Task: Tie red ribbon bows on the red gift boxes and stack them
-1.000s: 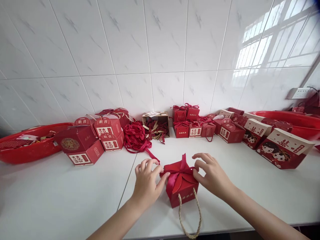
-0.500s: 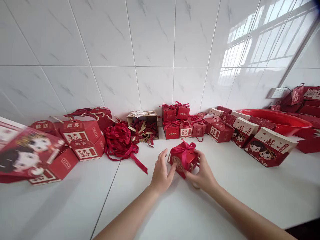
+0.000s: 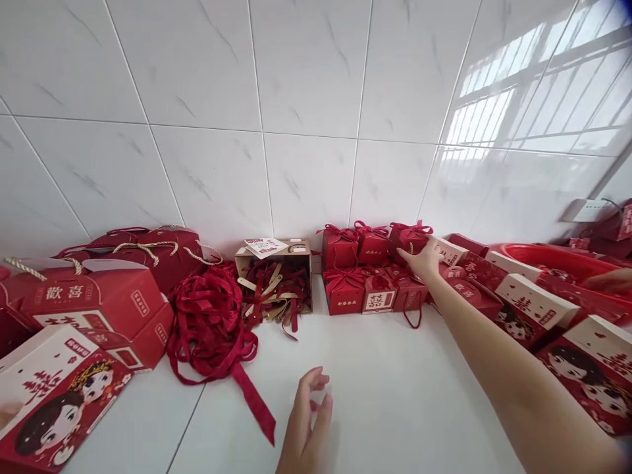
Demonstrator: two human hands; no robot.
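Note:
My right hand (image 3: 422,258) reaches to the back and grips a small red gift box (image 3: 405,238) with a ribbon bow on top. That box sits at the right end of the upper row of a stack of similar red boxes (image 3: 344,293) against the wall. Above the white table, my left hand (image 3: 310,418) is open and holds nothing, its fingers loosely bent and apart. Nearest to it lies the loose end of a heap of dark red ribbon (image 3: 210,316). An open cardboard box (image 3: 311,280) with ribbon straps in it stands beside the heap.
Red boxes with rope handles (image 3: 99,296) crowd the left, with a cartoon-printed box (image 3: 64,401) in front. More printed boxes (image 3: 536,306) line the right. Another person's hand (image 3: 609,280) is over a red basin (image 3: 513,249). The tiled wall (image 3: 306,184) bounds the back.
The bowed gift box has gone from the table's middle to the stack's upper row with my right hand. My left hand has come away from it. The printed box at left has moved lower.

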